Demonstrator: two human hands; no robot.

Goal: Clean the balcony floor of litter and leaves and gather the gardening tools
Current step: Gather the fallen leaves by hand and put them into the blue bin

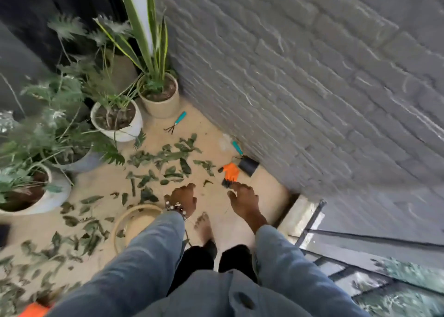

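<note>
Both hands reach down over the tan floor, in grey-blue sleeves. The left hand, with a beaded bracelet at the wrist, hangs with its fingers loosely bent and nothing in them. The right hand is spread, thumb apart from the fingers, its fingertips at the near end of the orange glove; the blur hides whether they touch it.

Taking the glove as the landmark: it lies on the floor close to the grey brick wall. Just beyond it, against the wall, sits a small black pot on its side, and past that a tool with a teal handle. Farther from the glove, near the beige pot, lies a small hand rake with a teal handle. Green leaves are scattered over the floor to the left of the glove and on toward the near left corner of the view. A round tan rimmed dish lies on the floor below the left hand. A white pot and other potted plants stand well left of the glove. A bare foot shows between the arms. Another orange thing shows at the lower left edge.

No writing or brand can be read anywhere.
</note>
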